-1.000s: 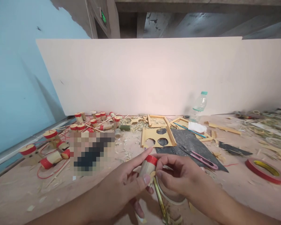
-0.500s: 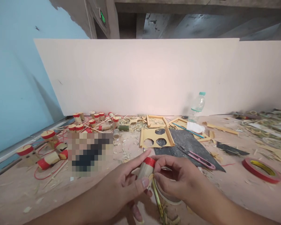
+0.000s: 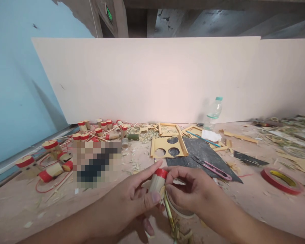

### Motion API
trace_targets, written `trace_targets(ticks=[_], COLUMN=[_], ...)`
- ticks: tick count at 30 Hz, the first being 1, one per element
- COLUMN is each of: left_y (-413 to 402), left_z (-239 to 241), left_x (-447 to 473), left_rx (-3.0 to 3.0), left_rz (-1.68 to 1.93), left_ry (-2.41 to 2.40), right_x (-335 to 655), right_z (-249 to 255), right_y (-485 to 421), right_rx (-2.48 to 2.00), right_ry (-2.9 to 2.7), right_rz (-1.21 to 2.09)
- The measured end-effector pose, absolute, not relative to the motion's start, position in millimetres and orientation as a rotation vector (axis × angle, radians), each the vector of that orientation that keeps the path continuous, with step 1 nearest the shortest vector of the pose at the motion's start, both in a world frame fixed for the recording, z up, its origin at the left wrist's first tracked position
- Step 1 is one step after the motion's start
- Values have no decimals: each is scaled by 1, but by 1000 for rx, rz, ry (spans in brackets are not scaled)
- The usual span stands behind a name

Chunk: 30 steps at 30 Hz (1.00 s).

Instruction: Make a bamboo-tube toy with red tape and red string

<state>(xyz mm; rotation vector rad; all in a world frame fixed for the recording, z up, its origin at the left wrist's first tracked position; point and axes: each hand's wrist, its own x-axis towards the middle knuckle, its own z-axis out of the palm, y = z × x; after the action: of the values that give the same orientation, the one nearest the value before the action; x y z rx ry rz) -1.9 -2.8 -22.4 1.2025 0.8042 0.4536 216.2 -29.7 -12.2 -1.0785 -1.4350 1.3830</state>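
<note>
While both hands work close together above the middle of the near edge of the desk, the short pale bamboo tube with a red tape band round its top is held up off the surface between them, tilted slightly to the right. The left hand has its grip pressed onto the bamboo tube, forefinger stretched along the far side up to the red band and thumb flat against the near side. The right hand pinches the same tube from the other side, fingertips on the red band and thumb lower down; a thin yellow-green bamboo stick runs down from under the tube. To do this well, it seems best that the left hand keeps the tube steady while the right fingertips press the band flat all round, without creasing it or bending the stick. Beneath the hands lies a pale ring of tape. Towards the far left corner stand more red-banded bamboo pieces; pink thread snips rest on a black mat past the hands, and a red tape roll lies near the right edge.
</note>
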Motion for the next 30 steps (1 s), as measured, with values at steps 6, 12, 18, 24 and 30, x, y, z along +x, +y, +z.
trace_targets(ticks=[6, 12, 18, 24, 30], left_y=[-3, -6, -4, -5, -6], left_z=[-25, -24, -22, -24, -17], left_x=[-3, -3, -1, 1, 2], left_rx=[1196, 1187, 1172, 1175, 1102], left_rz=[452, 472, 449, 469, 503], left_ry=[807, 813, 798, 794, 771], right_x=[219, 219, 217, 216, 220], right_z=[-13, -15, -17, -18, -17], right_y=[-29, -28, -29, -30, -33], right_rx=[-1151, -1116, -1107, -1054, -1039], right_ry=[-1415, -1442, -1441, -1422, -1411], right_rz=[1406, 1407, 1348, 1349, 1356])
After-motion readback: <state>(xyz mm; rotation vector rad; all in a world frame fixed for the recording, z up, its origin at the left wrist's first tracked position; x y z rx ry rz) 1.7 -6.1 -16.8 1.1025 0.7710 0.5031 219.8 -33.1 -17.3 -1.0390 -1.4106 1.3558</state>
